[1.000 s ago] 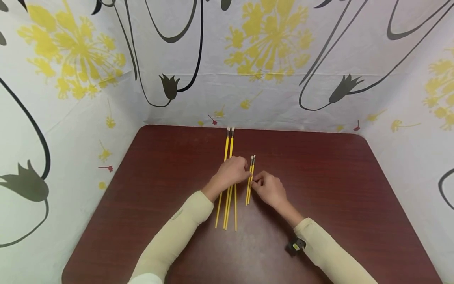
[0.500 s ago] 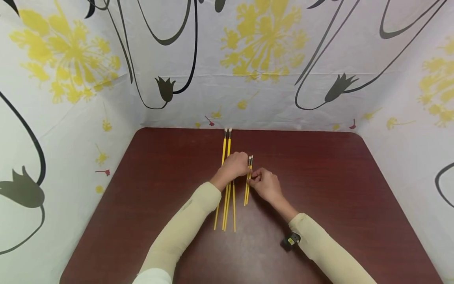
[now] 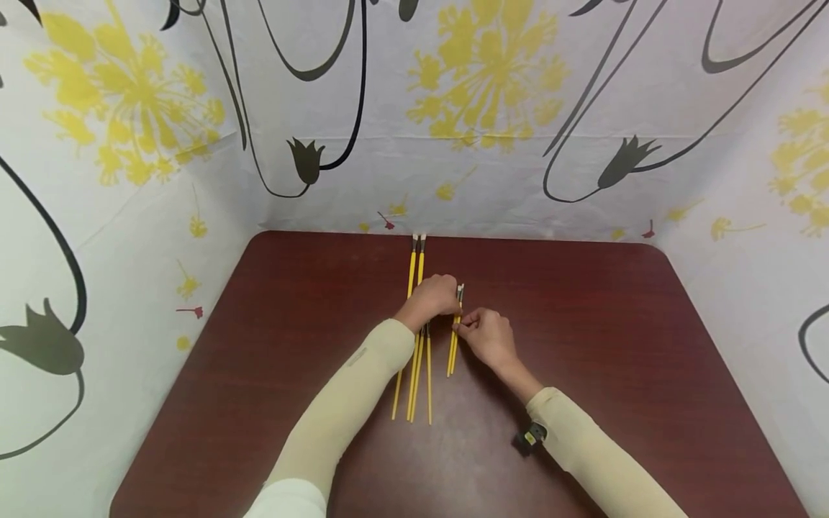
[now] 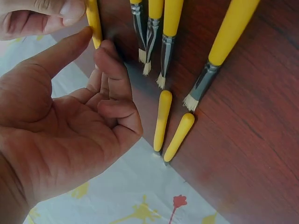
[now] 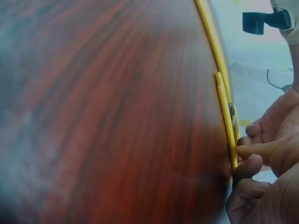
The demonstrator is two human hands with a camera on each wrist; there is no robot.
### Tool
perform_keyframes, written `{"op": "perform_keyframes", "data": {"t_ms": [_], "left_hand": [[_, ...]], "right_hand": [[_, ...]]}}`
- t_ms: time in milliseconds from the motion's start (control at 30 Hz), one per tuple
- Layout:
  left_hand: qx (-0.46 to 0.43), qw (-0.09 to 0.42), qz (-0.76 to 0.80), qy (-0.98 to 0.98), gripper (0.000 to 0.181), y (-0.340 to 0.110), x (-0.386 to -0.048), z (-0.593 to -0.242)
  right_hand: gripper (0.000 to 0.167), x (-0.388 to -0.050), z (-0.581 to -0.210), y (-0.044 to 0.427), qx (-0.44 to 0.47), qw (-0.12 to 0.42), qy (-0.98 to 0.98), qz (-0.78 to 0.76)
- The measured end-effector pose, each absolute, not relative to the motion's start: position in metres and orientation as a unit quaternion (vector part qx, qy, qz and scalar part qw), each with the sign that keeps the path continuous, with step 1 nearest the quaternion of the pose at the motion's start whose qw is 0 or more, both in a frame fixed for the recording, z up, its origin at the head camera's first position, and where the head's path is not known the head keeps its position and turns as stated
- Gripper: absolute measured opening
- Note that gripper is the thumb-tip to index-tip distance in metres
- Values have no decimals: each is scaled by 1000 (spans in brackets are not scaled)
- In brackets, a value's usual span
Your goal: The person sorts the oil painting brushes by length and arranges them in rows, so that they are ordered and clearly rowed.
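Observation:
Two short yellow paintbrushes (image 3: pixel 452 352) lie side by side on the table, bristles toward the back. My left hand (image 3: pixel 432 296) bends over their upper part, thumb and forefinger pinching the brushes near the ferrules. From the right, my right hand (image 3: pixel 489 337) pinches the handles a little lower. In the left wrist view, the thumb of the left hand (image 4: pixel 70 121) meets a yellow handle (image 4: pixel 95 21), with the right hand (image 4: pixel 32 18) beside it. At the right wrist view's edge, both hands meet at the brushes (image 5: pixel 225 112); their exact contact is partly hidden.
Several longer yellow paintbrushes (image 3: pixel 414 392) lie under and left of my left forearm, two with bristles at the table's back edge. The dark red table (image 3: pixel 583 324) meets a white flower-patterned sheet (image 3: pixel 492 187). A small black device (image 3: pixel 531 437) hangs at the right sleeve.
My left hand and forearm have shifted slightly right and toward the back, nearer the short brushes. The right hand has moved slightly left along them. The long brushes lie as before.

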State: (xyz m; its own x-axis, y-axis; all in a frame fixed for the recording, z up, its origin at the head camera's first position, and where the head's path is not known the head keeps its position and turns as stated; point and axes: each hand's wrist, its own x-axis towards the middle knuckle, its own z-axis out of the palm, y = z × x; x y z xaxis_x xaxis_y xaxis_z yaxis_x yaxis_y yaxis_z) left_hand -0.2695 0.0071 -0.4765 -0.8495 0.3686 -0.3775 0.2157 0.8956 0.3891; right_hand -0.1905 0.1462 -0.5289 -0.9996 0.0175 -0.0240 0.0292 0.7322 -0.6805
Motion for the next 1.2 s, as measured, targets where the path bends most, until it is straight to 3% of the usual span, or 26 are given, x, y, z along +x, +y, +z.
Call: {"op": "perform_keyframes", "data": {"t_ms": [433,833,933,1100,1200], "left_hand": [[155,275,171,934,28,6,-279,-478],[141,312,186,921,27,4,-281,-470],[134,315,178,922,21,7,-281,-470],[135,301,146,933,8,14,-279,-472],[151,287,118,938,9,19,-277,-473]], "right_hand": [[11,-192,-530,146,15,12,937,-348],[10,-195,-525,148,28,27,953,-302],[15,-194,-524,148,18,32,958,-286],[41,-192,-521,147,-7,31,968,-249],[46,-191,-521,146,-13,31,972,-232]]}}
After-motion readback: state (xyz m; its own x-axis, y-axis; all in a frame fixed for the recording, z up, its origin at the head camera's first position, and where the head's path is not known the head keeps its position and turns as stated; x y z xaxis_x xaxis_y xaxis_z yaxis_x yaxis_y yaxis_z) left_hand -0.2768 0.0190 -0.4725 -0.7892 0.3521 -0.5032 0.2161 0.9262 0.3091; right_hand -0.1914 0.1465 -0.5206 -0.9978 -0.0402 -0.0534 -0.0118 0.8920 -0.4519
